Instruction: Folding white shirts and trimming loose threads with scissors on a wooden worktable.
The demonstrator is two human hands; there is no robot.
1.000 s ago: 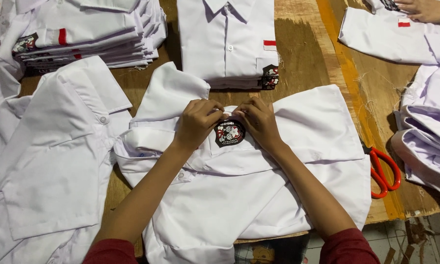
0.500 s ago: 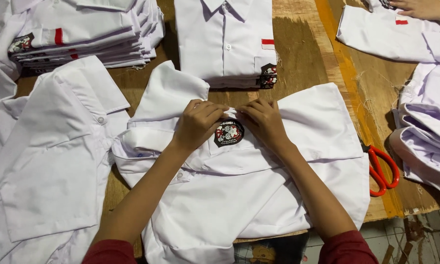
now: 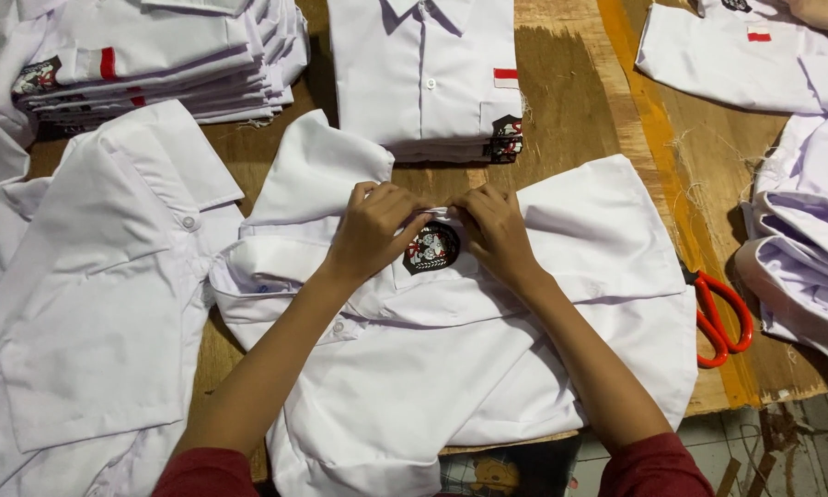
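I have a white shirt spread across the wooden tabletop, and the step in hand appears to be the fold at its chest pocket, where the dark badge is sewn. The badge is my landmark. My left hand lies just left of the badge, fingers curled and pinching the cloth at the pocket's upper edge. My right hand lies just right of the badge, likewise closed on the same edge; both sets of fingertips meet directly above the badge. Beyond the badge, touching the far side of the shirt, stands a neat stack of folded shirts, each with a small red and white patch. Up and to the left of the badge sits a second, taller stack. To the left of the badge an unfolded shirt lies flat. Well to the right of the badge, red-handled scissors rest near the tabletop edge, with loose shirts past them. In my judgement the fold is begun but not set: next, the pinched edge needs to be held level, drawn taut and pressed flat, keeping the badge uncovered and centred.
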